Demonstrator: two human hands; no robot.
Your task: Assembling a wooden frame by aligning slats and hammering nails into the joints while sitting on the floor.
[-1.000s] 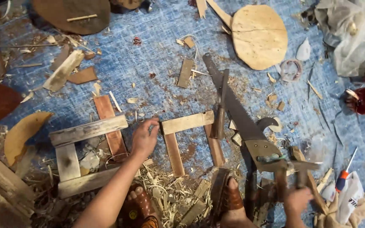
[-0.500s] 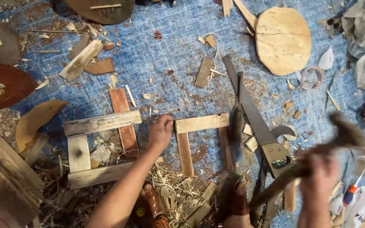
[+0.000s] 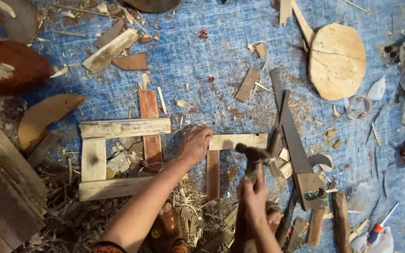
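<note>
Meanwhile, Hammer Over the Frame

Seen from overhead, the left hand (image 3: 195, 144) presses its curled fingers onto the end of a pale wooden slat (image 3: 238, 141) lying on a blue tarp (image 3: 202, 56). The right hand (image 3: 253, 194), fingers clamped round the handle, holds a hammer (image 3: 254, 157) above that slat, just beside a handsaw (image 3: 298, 154).

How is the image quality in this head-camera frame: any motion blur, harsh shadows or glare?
Head view: light is even and soft, with no harsh shadows or glare on the blue tarp. The hammer in the right hand is smeared by motion blur. The left hand, the wooden frame and the handsaw look sharp. The edges show slight wide-angle bending.
</note>
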